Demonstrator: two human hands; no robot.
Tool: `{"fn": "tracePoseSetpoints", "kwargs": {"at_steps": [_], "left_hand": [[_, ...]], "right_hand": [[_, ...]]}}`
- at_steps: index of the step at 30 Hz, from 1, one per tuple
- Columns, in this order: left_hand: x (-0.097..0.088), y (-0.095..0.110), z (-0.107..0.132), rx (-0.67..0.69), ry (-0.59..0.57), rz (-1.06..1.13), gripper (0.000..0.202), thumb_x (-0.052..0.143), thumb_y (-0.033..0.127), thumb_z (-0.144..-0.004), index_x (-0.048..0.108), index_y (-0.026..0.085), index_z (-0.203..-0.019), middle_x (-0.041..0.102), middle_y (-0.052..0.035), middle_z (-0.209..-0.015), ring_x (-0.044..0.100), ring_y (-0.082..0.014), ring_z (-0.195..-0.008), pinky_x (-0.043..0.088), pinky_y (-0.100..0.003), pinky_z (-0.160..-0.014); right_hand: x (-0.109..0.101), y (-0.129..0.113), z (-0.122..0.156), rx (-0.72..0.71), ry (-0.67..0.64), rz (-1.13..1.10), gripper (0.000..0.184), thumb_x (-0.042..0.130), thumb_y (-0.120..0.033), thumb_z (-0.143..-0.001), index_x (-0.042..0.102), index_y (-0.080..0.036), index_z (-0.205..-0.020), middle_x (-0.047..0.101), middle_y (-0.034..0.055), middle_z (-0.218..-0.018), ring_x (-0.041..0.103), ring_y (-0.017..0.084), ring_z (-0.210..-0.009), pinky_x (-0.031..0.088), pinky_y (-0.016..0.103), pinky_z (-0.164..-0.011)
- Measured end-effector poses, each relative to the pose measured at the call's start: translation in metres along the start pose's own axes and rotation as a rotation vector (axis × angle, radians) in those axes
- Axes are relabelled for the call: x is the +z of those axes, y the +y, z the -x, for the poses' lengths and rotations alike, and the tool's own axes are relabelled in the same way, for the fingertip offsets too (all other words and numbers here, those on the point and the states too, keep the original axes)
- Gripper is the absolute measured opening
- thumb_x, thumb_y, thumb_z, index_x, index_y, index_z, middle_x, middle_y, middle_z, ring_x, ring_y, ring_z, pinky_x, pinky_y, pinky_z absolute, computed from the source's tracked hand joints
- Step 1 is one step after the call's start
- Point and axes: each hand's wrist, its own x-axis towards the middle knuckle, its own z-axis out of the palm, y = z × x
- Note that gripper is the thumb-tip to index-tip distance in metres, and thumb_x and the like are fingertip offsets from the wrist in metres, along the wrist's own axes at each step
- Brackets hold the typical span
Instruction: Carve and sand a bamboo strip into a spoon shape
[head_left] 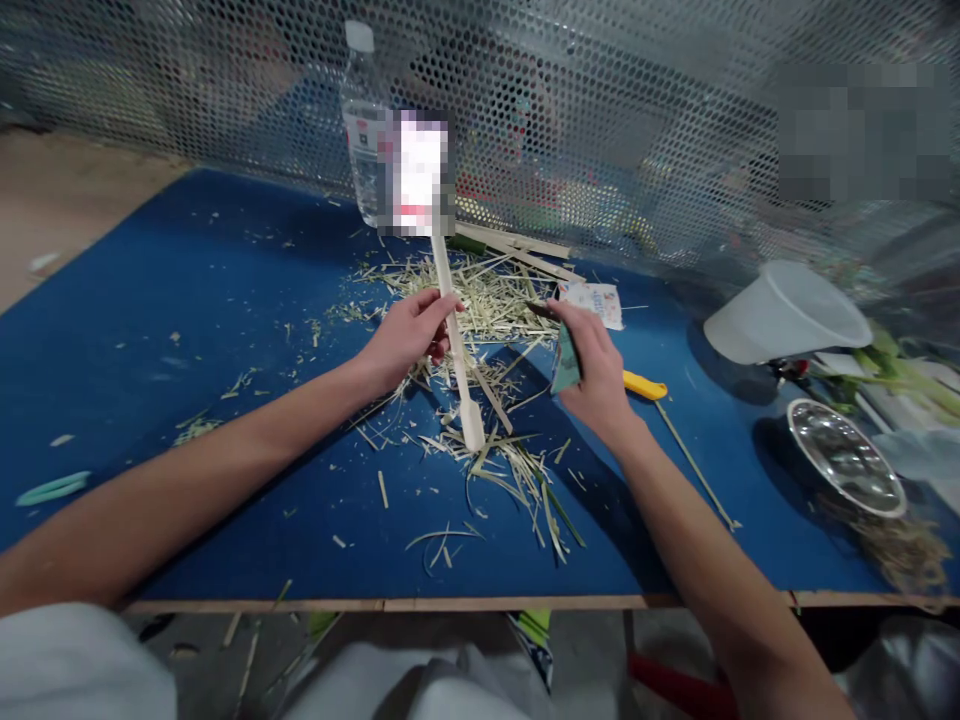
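The left hand (409, 342) is gripping a long pale wooden strip (454, 335), fingers clenched around it, its wider end tilting down into the heap of fibrous shavings (469, 305) on the blue desk (187, 260). Just right of the heap, the right hand (596, 375) is pinching a teal piece (566, 362) (too blurred to say what it is) between closed fingers. Beyond the heap, a plastic water bottle (365, 125) is standing, while a yellow-handled tool (643, 384) is lying right of it
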Motion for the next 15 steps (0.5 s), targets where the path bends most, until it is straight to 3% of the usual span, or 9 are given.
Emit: {"fn": "tracePoseSetpoints", "kwargs": {"at_steps": [8, 11, 15], "left_hand": [[0.002, 0.012, -0.001, 0.058, 0.111, 0.259, 0.024, 0.061, 0.048, -0.091, 0.059, 0.024, -0.092, 0.066, 0.0007, -0.078, 0.056, -0.0074, -0.047, 0.038, -0.021, -0.043], [0.002, 0.018, 0.002, 0.036, 0.119, 0.390, 0.032, 0.057, 0.051, -0.092, 0.053, 0.023, -0.080, 0.062, 0.0021, -0.067, 0.056, -0.0085, -0.048, 0.044, -0.022, -0.048], [0.003, 0.025, 0.007, -0.001, 0.086, 0.525, 0.038, 0.054, 0.047, -0.093, 0.046, 0.022, -0.067, 0.051, 0.0045, -0.057, 0.047, -0.0066, -0.041, 0.043, -0.021, -0.046]], "right_hand": [[0.006, -0.031, 0.011, 0.146, 0.003, -0.242, 0.043, 0.041, -0.021, -0.101, 0.050, -0.035, -0.141, 0.068, 0.0038, -0.128, 0.064, 0.023, -0.119, 0.053, 0.044, -0.103], [0.009, -0.041, 0.012, 0.120, -0.064, -0.321, 0.043, 0.042, -0.021, -0.101, 0.049, -0.034, -0.142, 0.066, 0.0051, -0.130, 0.063, 0.023, -0.120, 0.054, 0.043, -0.101], [0.015, -0.047, 0.013, 0.119, -0.106, -0.365, 0.046, 0.050, -0.026, -0.098, 0.046, -0.031, -0.144, 0.063, 0.0085, -0.134, 0.062, 0.024, -0.122, 0.053, 0.046, -0.102]]}}
